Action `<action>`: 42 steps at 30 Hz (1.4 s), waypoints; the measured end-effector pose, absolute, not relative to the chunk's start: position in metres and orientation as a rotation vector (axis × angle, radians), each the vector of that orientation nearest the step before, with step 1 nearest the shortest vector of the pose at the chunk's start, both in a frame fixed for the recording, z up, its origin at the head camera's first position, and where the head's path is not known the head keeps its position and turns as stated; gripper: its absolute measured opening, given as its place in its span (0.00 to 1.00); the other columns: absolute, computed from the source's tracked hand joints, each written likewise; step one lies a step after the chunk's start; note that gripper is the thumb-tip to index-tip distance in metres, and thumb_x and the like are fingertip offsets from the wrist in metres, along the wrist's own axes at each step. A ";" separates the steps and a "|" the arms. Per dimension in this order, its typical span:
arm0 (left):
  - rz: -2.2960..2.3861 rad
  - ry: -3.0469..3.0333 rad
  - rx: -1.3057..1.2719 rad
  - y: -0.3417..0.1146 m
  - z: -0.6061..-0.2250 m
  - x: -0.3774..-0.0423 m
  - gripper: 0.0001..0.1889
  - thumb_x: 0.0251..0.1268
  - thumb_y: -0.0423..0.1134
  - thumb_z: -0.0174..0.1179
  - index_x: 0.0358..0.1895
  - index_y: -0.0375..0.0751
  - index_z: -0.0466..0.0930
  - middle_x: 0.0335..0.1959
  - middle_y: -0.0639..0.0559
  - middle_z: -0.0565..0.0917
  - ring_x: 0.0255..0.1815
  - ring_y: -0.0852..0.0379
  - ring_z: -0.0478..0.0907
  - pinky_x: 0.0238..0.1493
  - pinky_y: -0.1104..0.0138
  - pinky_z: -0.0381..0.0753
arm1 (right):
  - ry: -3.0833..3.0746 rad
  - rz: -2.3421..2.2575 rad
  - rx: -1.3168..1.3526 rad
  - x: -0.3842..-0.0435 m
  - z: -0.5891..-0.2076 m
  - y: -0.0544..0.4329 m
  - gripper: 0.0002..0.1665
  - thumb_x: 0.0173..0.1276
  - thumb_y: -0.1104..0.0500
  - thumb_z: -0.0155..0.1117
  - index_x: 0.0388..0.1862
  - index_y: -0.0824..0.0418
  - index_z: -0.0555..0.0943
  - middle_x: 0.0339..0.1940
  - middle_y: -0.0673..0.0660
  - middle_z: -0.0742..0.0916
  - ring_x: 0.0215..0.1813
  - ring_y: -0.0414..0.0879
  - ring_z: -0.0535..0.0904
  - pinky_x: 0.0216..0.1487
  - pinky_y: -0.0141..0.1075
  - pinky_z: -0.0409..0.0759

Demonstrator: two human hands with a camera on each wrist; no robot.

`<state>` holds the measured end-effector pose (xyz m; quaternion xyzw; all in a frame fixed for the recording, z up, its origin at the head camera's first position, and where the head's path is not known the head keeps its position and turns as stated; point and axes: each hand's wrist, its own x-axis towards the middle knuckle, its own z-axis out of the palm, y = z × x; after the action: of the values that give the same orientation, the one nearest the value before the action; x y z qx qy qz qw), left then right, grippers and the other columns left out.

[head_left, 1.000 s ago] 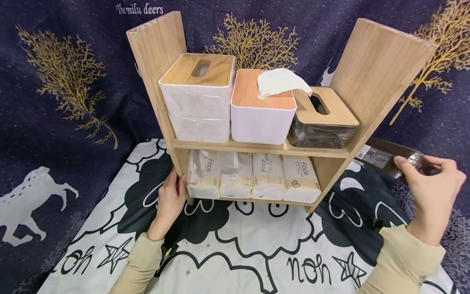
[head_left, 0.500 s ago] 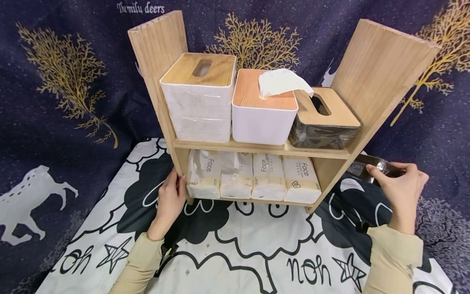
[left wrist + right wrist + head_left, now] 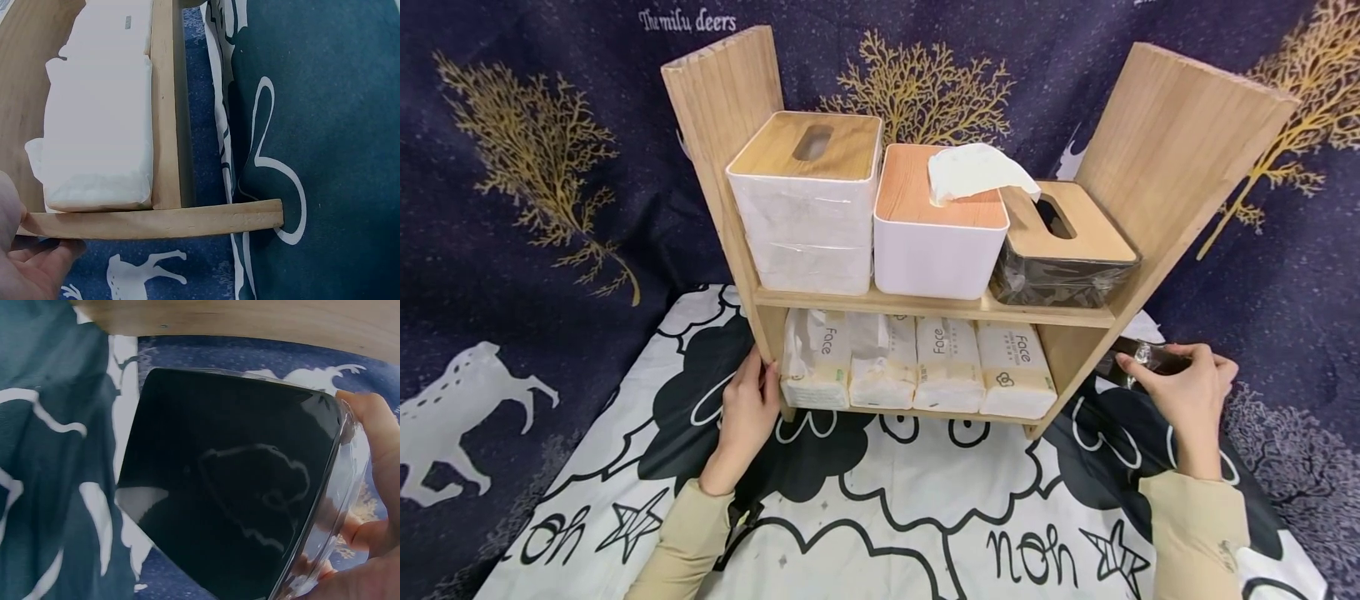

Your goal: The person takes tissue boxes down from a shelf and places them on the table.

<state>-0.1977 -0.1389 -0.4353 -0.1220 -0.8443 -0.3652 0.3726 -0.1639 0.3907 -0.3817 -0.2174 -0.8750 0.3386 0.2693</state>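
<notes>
Head view has three tissue boxes (image 3: pixel 928 262) on the upper board (image 3: pixel 925 306) and four tissue packs (image 3: pixel 947 371) below, apparently settled, while one dark box (image 3: pixel 225 462), pinched in the right hand's fingers (image 3: pixel 1129 367), is unshelved right of the rack (image 3: pixel 1187 137), left hand (image 3: pixel 747 408) clasping its left panel (image 3: pixel 730 92)

Navy backdrop (image 3: pixel 655 200) behind, printed cloth (image 3: pixel 898 492) below.
Backdrop speckled, with gold trees (image 3: pixel 917 93), a pale spotted deer (image 3: pixel 454 390) at left, white lettering (image 3: pixel 687 21) up top. Cloth black and white: cloud outlines (image 3: pixel 942 522), stars (image 3: pixel 1116 556), "noh" (image 3: pixel 1032 557).
</notes>
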 end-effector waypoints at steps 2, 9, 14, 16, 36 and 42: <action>-0.938 -2.166 -0.312 -0.139 -0.435 -0.198 0.20 0.67 0.28 0.57 0.61 0.27 0.71 0.49 0.29 0.80 0.46 0.34 0.81 0.40 0.46 0.80 | -2.358 0.906 -0.562 -0.165 -0.386 0.391 0.40 0.53 0.49 0.76 0.56 0.72 0.70 0.57 0.72 0.65 0.62 0.59 0.54 0.59 0.57 0.56; -0.942 -2.173 -0.304 -0.138 -0.435 -0.198 0.20 0.66 0.28 0.57 0.60 0.26 0.71 0.48 0.29 0.80 0.45 0.34 0.81 0.39 0.46 0.80 | -2.377 0.893 -0.530 -0.168 -0.401 0.393 0.39 0.52 0.50 0.76 0.55 0.71 0.71 0.58 0.74 0.65 0.62 0.60 0.55 0.57 0.57 0.56; -0.938 -2.169 -0.304 -0.139 -0.435 -0.198 0.20 0.66 0.28 0.57 0.60 0.26 0.71 0.48 0.29 0.80 0.45 0.34 0.82 0.38 0.46 0.80 | -2.450 0.855 -0.471 -0.168 -0.402 0.393 0.41 0.52 0.52 0.76 0.56 0.73 0.69 0.56 0.77 0.67 0.64 0.64 0.51 0.59 0.62 0.55; -0.938 -2.165 -0.305 -0.140 -0.435 -0.198 0.20 0.66 0.28 0.57 0.60 0.26 0.71 0.48 0.29 0.80 0.45 0.34 0.82 0.38 0.46 0.80 | -2.510 0.831 -0.437 -0.167 -0.400 0.393 0.42 0.53 0.51 0.76 0.56 0.74 0.66 0.54 0.78 0.69 0.64 0.66 0.49 0.59 0.64 0.54; -0.936 -2.152 -0.333 -0.138 -0.434 -0.198 0.21 0.66 0.27 0.57 0.61 0.26 0.70 0.48 0.28 0.80 0.45 0.34 0.82 0.37 0.47 0.81 | -3.049 0.614 -0.310 -0.160 -0.410 0.402 0.71 0.48 0.37 0.76 0.70 0.81 0.49 0.63 0.85 0.59 0.62 0.82 0.43 0.51 0.70 0.49; -0.936 -2.150 -0.334 -0.139 -0.434 -0.198 0.20 0.66 0.27 0.57 0.60 0.25 0.70 0.48 0.28 0.80 0.45 0.35 0.82 0.37 0.47 0.80 | -3.096 0.604 -0.404 -0.161 -0.418 0.399 0.76 0.42 0.36 0.78 0.73 0.76 0.46 0.63 0.85 0.58 0.62 0.83 0.44 0.49 0.72 0.54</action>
<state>-0.1978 -0.1385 -0.4339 -0.1305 -0.8409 -0.3659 0.3769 -0.1611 0.3990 -0.4177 -0.1270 -0.9734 0.1900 -0.0191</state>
